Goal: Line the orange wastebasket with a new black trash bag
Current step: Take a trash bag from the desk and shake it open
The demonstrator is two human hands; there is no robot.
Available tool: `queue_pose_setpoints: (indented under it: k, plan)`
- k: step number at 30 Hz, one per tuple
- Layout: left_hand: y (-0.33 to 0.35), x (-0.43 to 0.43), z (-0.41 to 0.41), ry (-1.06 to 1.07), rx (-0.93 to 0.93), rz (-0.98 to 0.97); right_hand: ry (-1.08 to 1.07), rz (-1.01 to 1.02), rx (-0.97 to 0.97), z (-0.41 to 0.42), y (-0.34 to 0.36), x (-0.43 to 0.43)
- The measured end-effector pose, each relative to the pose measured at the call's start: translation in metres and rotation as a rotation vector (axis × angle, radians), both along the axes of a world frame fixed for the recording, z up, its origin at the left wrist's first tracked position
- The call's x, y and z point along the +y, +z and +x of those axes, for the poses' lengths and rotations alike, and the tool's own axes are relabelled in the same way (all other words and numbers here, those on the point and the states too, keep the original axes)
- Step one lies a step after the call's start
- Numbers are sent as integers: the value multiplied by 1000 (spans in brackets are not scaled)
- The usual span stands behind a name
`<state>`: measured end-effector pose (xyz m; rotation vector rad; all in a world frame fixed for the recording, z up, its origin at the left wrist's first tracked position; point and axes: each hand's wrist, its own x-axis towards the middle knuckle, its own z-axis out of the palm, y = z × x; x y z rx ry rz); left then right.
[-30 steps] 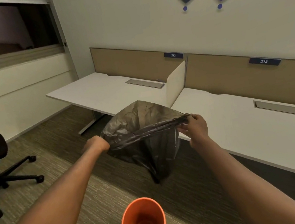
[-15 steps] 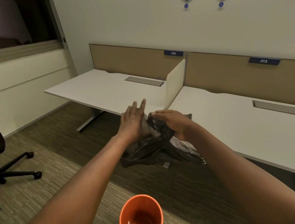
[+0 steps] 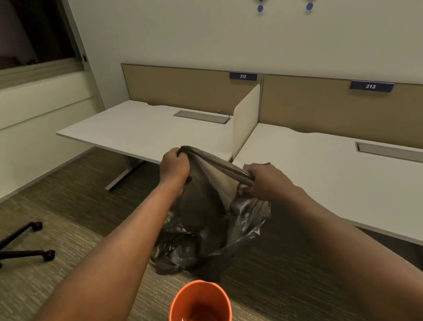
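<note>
Now spread apart again, left hand (image 3: pixel 173 165) and right hand (image 3: pixel 265 181) gripping bag (image 3: pixel 208 226) mouth, reopened after bunching; bin (image 3: pixel 199 317) unlined at 6 o'clock.

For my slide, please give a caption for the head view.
Both hands, left hand and right hand, stretch a black trash bag above the empty orange wastebasket.

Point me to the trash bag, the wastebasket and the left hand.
trash bag (image 3: pixel 209 231): head view, crumpled black body below the hands.
wastebasket (image 3: pixel 226 303): head view, right side of orange rim.
left hand (image 3: pixel 173 167): head view, back of hand.
</note>
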<state>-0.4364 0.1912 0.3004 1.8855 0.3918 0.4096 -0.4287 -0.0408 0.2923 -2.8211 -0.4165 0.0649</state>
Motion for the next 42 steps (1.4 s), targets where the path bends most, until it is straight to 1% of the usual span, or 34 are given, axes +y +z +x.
queue_pose_setpoints:
  k: [2, 4, 5, 7, 9, 11, 12, 13, 14, 15, 16, 17, 18, 19, 20, 21, 22, 23, 24, 25, 26, 27, 28, 29, 30, 31, 32, 34, 35, 37, 39, 40, 41, 42]
  plan:
    - [7, 3, -1, 43, 17, -130, -111, -31, 58, 3, -20, -2]
    - [11, 7, -2, 57, 40, -272, -204, 36, 188, 4, -39, -3]
    - [11, 11, -2, 58, 62, -326, -272, 143, 275, 3, -47, -4]
    - [10, 19, -3, 41, 163, -363, -439, 443, 465, -2, -56, -3]
    - [10, 29, -6, -33, 324, -283, -547, 705, 613, 0, -55, -3]
    - [15, 38, -7, -126, 454, -121, -589, 903, 660, 6, -43, 0]
    - [21, 41, -5, -136, 465, -36, -602, 1003, 645, 10, -31, 4]
    - [31, 44, -3, -105, 427, 29, -614, 1112, 602, 14, -17, 8]
    - [43, 46, 0, -47, 341, 74, -615, 1227, 545, 17, 1, 14]
    - [59, 47, 3, 31, 212, 95, -603, 1337, 474, 18, 22, 20]
    - [78, 46, 5, 118, 52, 89, -580, 1427, 364, 20, 44, 25]
    - [96, 44, 5, 195, -126, 68, -544, 1471, 173, 20, 65, 30]
    - [112, 41, 2, 244, -313, 35, -476, 1452, -92, 18, 84, 33]
    - [124, 36, -4, 268, -502, 23, -369, 1409, -379, 12, 99, 37]
    - [128, 31, -11, 265, -675, 40, -234, 1355, -623, 3, 106, 41]
    - [125, 24, -18, 232, -805, 96, -105, 1270, -776, -5, 106, 47]
    - [114, 18, -24, 174, -873, 176, 4, 1155, -838, -12, 94, 53]
    - [95, 12, -29, 95, -875, 280, 83, 1011, -814, -18, 75, 59]
    - [69, 8, -32, 17, -812, 405, 130, 839, -706, -23, 50, 63]
    - [38, 7, -35, -58, -674, 524, 151, 635, -528, -26, 22, 63]
    - [4, 10, -36, -132, -456, 605, 142, 411, -315, -26, -8, 60]
    - [-32, 16, -39, -207, -190, 652, 109, 219, -101, -26, -38, 54]
    - [-68, 25, -41, -275, 87, 692, 68, 87, 74, -26, -64, 46]
    - [-97, 34, -46, -330, 324, 722, 37, 4, 185, -26, -83, 36]
    - [-116, 42, -52, -346, 480, 744, 18, -28, 241, -24, -95, 27]
    - [-124, 49, -56, -332, 548, 742, 4, -26, 267, -18, -98, 19]
    - [-123, 56, -52, -299, 545, 719, -2, 0, 269, -11, -94, 13]
    - [-98, 62, -37, -189, 437, 652, -28, 92, 196, 10, -68, 7]
    - [-77, 64, -26, -118, 346, 616, -59, 170, 102, 20, -48, 8]
    - [-26, 62, -6, 29, 119, 467, -145, 420, -174, 35, -2, 15]
    - [25, 57, 2, 195, -167, 334, -184, 698, -509, 40, 38, 24]
    - [44, 54, 2, 290, -344, 336, -161, 801, -666, 37, 52, 28]
    - [54, 51, -1, 358, -518, 371, -120, 847, -790, 34, 59, 32]
    - [58, 47, -5, 375, -650, 420, -72, 820, -864, 29, 59, 35]
